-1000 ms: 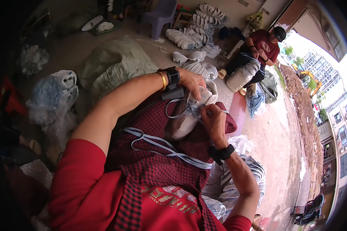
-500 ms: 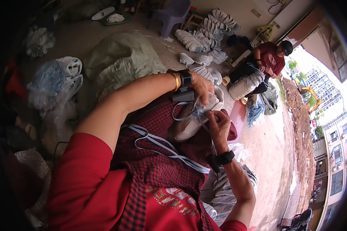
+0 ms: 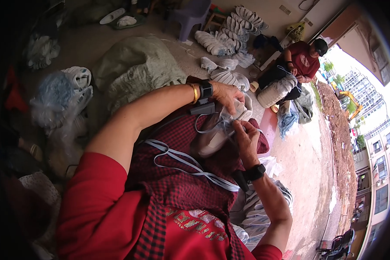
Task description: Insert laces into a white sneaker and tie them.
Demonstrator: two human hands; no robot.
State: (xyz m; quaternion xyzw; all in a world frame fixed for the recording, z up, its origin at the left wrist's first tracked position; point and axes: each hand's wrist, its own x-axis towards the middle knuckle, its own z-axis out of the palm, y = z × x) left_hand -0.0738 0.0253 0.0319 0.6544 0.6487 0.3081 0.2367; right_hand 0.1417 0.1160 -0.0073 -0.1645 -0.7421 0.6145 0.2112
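Observation:
A pale shoe [image 3: 210, 143] rests on my lap over a red-and-black checked apron [image 3: 171, 134], its toe pointing toward me. My left hand [image 3: 226, 96] is closed over the shoe's upper near its opening, with the fingers partly hidden. On the shoe's right side my right hand [image 3: 247, 138] pinches a light shoelace [image 3: 221, 125], thumb against forefinger. One loop of lace hangs at the shoe's left side. More light blue laces [image 3: 188, 167] lie loose across the apron, apart from both hands.
Bagged shoes [image 3: 76, 93] stand at the left, beside a large pale green sack [image 3: 138, 65]. Rows of shoes [image 3: 229, 37] lie on the floor farther off, near a purple chair [image 3: 188, 19]. Another person [image 3: 301, 60] sits at the far right with several stacked shoes. More shoes [image 3: 258, 216] are by my right arm.
My right hand has shifted slightly, its fingers still pinched on the lace. The left hand stays on the shoe. The whole view has moved a little.

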